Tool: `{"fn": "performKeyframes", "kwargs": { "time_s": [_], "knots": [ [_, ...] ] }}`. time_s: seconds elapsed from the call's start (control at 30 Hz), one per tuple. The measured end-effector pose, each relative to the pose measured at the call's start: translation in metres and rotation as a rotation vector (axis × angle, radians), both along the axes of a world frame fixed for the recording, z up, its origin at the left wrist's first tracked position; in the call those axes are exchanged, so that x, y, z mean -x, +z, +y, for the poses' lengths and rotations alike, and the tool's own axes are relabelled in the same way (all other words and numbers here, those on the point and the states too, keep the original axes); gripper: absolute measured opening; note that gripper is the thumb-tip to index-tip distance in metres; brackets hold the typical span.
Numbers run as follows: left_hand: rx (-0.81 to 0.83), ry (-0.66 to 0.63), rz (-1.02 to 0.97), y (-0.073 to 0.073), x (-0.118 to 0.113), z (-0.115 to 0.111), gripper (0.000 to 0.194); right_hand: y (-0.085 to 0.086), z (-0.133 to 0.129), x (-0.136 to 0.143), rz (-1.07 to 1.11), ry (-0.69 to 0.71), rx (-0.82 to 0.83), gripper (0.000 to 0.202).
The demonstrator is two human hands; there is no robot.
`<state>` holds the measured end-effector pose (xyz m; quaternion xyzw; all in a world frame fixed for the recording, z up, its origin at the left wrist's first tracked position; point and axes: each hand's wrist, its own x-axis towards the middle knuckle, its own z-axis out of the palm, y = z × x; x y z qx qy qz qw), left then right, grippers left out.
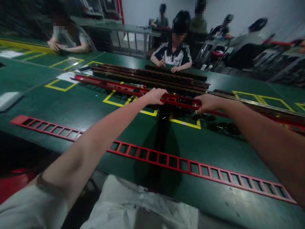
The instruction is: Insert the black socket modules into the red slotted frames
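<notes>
Holding a long red rail (176, 102) is, as it seems, the step in hand. The left hand (156, 96) is closing its grip on the rail, and the right hand (207, 102) is pinching it farther to the right. The rail is running lengthwise over the middle of the counter (81, 108), just beside a pile of dark strips (147, 74). A slotted red frame (152, 156) is lying along the near edge. Across, at the far edge, a person (175, 52) is sitting. In my judgement, any shifting of such a long piece is calling for both hands moving together, so that its ends are not swinging into the strips.

Blur is softening the rail's right part, and the right arm is covering some of it. The left arm is hiding a section of the frame. Whether the rail is touching the counter, I am not managing to tell.
</notes>
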<state>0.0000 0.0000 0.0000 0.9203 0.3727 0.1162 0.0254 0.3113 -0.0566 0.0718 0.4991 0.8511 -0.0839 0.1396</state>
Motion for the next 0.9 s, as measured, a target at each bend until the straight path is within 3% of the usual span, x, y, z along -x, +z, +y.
{"fn": "performKeyframes", "kwargs": {
  "time_s": [0.2, 0.5, 0.6, 0.7, 0.9],
  "knots": [
    [0.009, -0.004, -0.042, 0.000, -0.005, -0.003, 0.051, 0.007, 0.001, -0.005, 0.000, -0.064, -0.039, 0.046],
    [-0.008, -0.025, -0.032, -0.006, -0.006, -0.006, 0.054, -0.002, -0.006, -0.005, 0.038, -0.057, -0.030, 0.042],
    [-0.060, -0.039, -0.078, -0.001, 0.007, -0.010, 0.063, 0.004, -0.011, -0.004, 0.043, -0.072, -0.044, 0.042],
    [-0.169, 0.059, -0.171, -0.001, 0.050, -0.014, 0.071, 0.020, -0.018, -0.003, 0.025, -0.090, -0.069, 0.040],
    [-0.289, 0.589, -0.263, -0.031, 0.203, -0.013, 0.081, 0.073, -0.027, 0.002, -0.028, -0.105, -0.094, 0.029]
  ]
}}
